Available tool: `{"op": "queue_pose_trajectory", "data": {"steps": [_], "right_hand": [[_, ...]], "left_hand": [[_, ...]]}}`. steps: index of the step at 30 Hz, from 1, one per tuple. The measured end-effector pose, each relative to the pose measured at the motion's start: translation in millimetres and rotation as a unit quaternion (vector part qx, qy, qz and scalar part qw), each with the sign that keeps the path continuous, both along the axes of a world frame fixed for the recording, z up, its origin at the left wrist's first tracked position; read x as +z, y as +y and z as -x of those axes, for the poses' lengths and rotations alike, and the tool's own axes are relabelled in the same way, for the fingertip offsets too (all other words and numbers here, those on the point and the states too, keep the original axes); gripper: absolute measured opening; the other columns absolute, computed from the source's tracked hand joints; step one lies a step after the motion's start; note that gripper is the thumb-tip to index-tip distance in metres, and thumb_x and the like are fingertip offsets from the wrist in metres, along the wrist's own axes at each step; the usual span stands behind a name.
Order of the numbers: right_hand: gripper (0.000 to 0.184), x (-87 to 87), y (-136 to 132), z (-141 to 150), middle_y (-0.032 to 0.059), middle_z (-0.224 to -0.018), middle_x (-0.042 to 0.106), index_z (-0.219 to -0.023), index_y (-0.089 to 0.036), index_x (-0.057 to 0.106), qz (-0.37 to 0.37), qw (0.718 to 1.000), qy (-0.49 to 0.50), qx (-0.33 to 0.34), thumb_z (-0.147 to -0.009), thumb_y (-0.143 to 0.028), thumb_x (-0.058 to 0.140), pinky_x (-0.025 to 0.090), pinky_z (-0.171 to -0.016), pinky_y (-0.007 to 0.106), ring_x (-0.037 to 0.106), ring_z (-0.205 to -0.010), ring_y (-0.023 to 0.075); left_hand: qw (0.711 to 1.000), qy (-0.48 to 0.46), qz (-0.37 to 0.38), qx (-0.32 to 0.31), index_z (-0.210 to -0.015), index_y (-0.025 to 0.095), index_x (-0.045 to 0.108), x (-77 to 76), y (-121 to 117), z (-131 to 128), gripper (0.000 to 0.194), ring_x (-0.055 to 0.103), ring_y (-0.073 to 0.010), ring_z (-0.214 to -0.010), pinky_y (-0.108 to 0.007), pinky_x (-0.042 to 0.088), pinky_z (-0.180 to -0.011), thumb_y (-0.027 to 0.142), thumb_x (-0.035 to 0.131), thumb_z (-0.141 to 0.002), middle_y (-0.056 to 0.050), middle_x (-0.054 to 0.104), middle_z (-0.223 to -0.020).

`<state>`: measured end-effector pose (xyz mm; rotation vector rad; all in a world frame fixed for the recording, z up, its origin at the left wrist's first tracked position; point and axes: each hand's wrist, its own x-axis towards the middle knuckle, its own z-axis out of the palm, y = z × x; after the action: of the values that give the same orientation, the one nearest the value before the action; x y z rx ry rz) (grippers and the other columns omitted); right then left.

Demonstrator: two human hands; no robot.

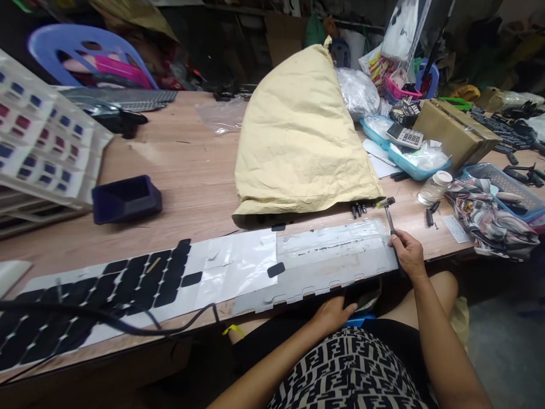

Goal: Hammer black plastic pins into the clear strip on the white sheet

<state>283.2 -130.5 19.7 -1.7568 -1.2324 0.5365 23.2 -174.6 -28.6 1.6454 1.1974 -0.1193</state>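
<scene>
My right hand (407,251) is closed around the dark grip of a small hammer (389,217). Its metal head points away from me, at the right end of a flat grey board (323,274). At the table's front edge, my left hand (333,316) is low over my lap, thumb stretched apart from the palm. The other fingertips are partly hidden, and nothing shows in that hand. White sheets (238,255) overlap the board's left part. Black rounded pads (170,278) lie on them in rows, with a loose black pad (276,270) near the board.
A large yellowish sack (302,136) stands behind the board. Left are a dark blue bin (126,200), a white crate (38,136) and a black cable (128,326). Right are a clear jar (434,189), a patterned cloth (489,218), blue baskets (419,167) and a cardboard box (455,133).
</scene>
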Motion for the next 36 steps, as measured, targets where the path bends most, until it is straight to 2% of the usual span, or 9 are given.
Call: {"op": "queue_pose_trajectory", "data": {"steps": [4, 6, 8, 11, 15, 21, 25, 31, 36], "right_hand": [[0.038, -0.4, 0, 0, 0.0025, -0.074, 0.071, -0.107, -0.016, 0.073, 0.0, 1.0, 0.0, 0.004, -0.087, -0.046, 0.06, 0.053, -0.074, 0.03, 0.067, -0.071, 0.0182], [0.038, -0.9, 0, -1, 0.0024, -0.074, 0.072, -0.107, -0.016, 0.073, -0.001, 1.0, -0.008, 0.006, -0.088, -0.046, 0.06, 0.053, -0.073, 0.029, 0.066, -0.07, 0.0181], [0.037, -1.0, 0, -1, 0.0022, -0.074, 0.072, -0.107, -0.016, 0.073, -0.003, 1.0, -0.012, 0.007, -0.088, -0.045, 0.059, 0.053, -0.073, 0.029, 0.066, -0.07, 0.018], [0.036, -0.6, -1, -1, 0.0019, -0.073, 0.071, -0.105, -0.016, 0.073, -0.005, 1.0, -0.009, 0.006, -0.089, -0.044, 0.059, 0.052, -0.071, 0.028, 0.066, -0.069, 0.0179], [0.035, 0.8, -2, 1, 0.0018, -0.072, 0.07, -0.103, -0.016, 0.073, -0.013, 1.0, -0.009, 0.003, -0.089, -0.044, 0.059, 0.052, -0.071, 0.028, 0.065, -0.068, 0.0177], [0.034, 6.4, -3, 3, 0.0022, -0.073, 0.071, -0.104, -0.016, 0.074, -0.008, 1.0, -0.015, 0.002, -0.089, -0.042, 0.058, 0.052, -0.072, 0.029, 0.066, -0.07, 0.0183], [0.034, 6.6, -3, 2, 0.0023, -0.072, 0.071, -0.103, -0.016, 0.074, -0.01, 1.0, -0.018, 0.006, -0.089, -0.042, 0.058, 0.053, -0.07, 0.029, 0.065, -0.068, 0.0181], [0.039, 4.3, -5, 2, 0.0045, -0.076, 0.074, -0.108, -0.014, 0.073, -0.014, 1.0, -0.019, 0.007, -0.087, -0.044, 0.061, 0.056, -0.073, 0.032, 0.069, -0.071, 0.0205], [0.038, 17.6, -23, 27, 0.0085, -0.089, 0.078, -0.11, -0.016, 0.075, -0.022, 0.994, -0.099, 0.033, -0.086, -0.043, 0.063, 0.06, -0.074, 0.035, 0.073, -0.076, 0.0239]], "left_hand": [[0.981, -0.153, -0.01, -0.117, -0.098, 0.022, 0.077, 57.5, 13, -3, 0.036, 0.069, -0.0213, -0.076, -0.029, 0.048, -0.067, 0.051, 0.057, -0.087, -0.004, 0.076, -0.084], [0.975, -0.211, -0.038, -0.06, -0.094, 0.02, 0.077, 81.9, 43, -13, 0.035, 0.068, -0.0194, -0.076, -0.028, 0.048, -0.067, 0.047, 0.055, -0.09, -0.004, 0.076, -0.086], [0.966, -0.196, -0.154, 0.07, -0.092, 0.019, 0.076, 92.9, 86, -29, 0.029, 0.067, -0.0201, -0.08, -0.03, 0.049, -0.07, 0.038, 0.055, -0.089, -0.006, 0.077, -0.09], [0.928, -0.138, -0.287, 0.195, -0.09, 0.018, 0.074, 86.6, 151, -57, 0.024, 0.067, -0.0211, -0.084, -0.031, 0.048, -0.075, 0.029, 0.053, -0.089, -0.007, 0.075, -0.089], [0.92, -0.014, -0.315, 0.232, -0.078, 0.017, 0.07, 68.7, 194, -82, 0.019, 0.066, -0.0255, -0.082, -0.033, 0.044, -0.07, 0.031, 0.058, -0.083, -0.011, 0.073, -0.084], [0.943, 0.04, -0.291, 0.159, -0.082, 0.021, 0.072, 66.3, 183, -51, 0.012, 0.065, -0.0265, -0.081, -0.032, 0.042, -0.066, 0.027, 0.065, -0.073, -0.009, 0.073, -0.086], [0.95, -0.013, -0.302, 0.081, -0.086, 0.021, 0.075, 60.6, 169, -16, 0.017, 0.062, -0.0218, -0.079, -0.03, 0.042, -0.067, 0.025, 0.066, -0.072, -0.004, 0.071, -0.082], [0.918, -0.084, -0.366, 0.129, -0.092, 0.024, 0.076, 39.6, 155, -10, 0.017, 0.058, -0.022, -0.095, -0.035, 0.044, -0.085, 0.033, 0.073, -0.078, -0.003, 0.067, -0.093], [0.921, -0.113, -0.349, 0.131, -0.091, 0.025, 0.075, 37.1, 157, -13, 0.016, 0.057, -0.0222, -0.097, -0.035, 0.043, -0.086, 0.029, 0.077, -0.076, -0.002, 0.067, -0.093]]}}
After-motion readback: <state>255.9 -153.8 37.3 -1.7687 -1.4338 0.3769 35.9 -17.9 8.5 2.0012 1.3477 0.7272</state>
